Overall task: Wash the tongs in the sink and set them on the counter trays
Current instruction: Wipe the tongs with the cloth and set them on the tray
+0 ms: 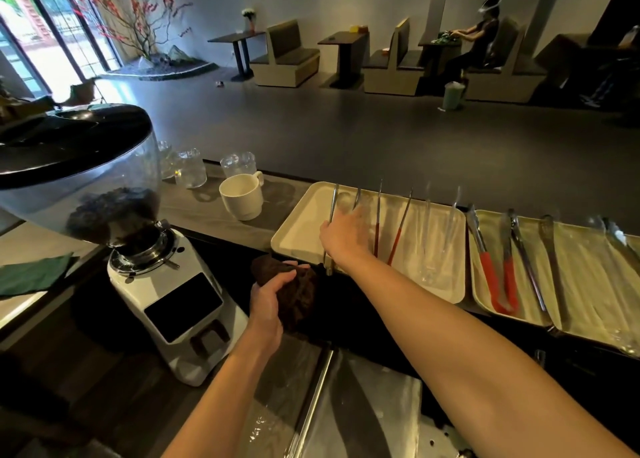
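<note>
The right hand (346, 234) is closed around metal tongs (333, 203) on the cream tray (298, 230), their long axis running from 6 toward 12 o'clock, tips pointing away, while the left hand (268, 301) at 7 o'clock grips a dark sponge (301, 298)
</note>
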Motion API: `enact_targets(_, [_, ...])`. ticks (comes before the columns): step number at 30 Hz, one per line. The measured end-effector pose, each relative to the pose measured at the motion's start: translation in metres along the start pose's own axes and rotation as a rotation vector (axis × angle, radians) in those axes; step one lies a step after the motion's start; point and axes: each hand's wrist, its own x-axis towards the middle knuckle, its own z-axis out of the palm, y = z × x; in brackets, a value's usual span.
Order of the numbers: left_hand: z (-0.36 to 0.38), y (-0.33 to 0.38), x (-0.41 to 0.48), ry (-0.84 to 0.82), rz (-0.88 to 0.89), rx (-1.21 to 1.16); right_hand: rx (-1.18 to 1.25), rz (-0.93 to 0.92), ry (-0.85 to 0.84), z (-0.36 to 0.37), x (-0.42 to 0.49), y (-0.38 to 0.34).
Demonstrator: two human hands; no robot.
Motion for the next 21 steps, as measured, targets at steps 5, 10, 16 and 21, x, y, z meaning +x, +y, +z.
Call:
enact_targets(5, [-0.006, -0.002, 0.000, 0.003, -0.002, 0.031, -0.036, -0.036, -0.020, 0.005, 0.003, -0.003])
enact_targets(10, [-0.013, -0.004, -0.005, 0.016, -0.028, -0.011, -0.068, -0.041, 0.025, 0.001, -0.004, 0.002])
enact_targets(16, [-0.035, -0.005, -0.022, 0.033, -0.028, 0.000, 0.077, -0.284, 0.188, -0.008, -0.049, -0.004])
enact_targets(21, [-0.074, -0.002, -0.048, 0.153, -0.039, -0.037, 0.270, -0.488, 0.070, 0.015, -0.108, -0.019])
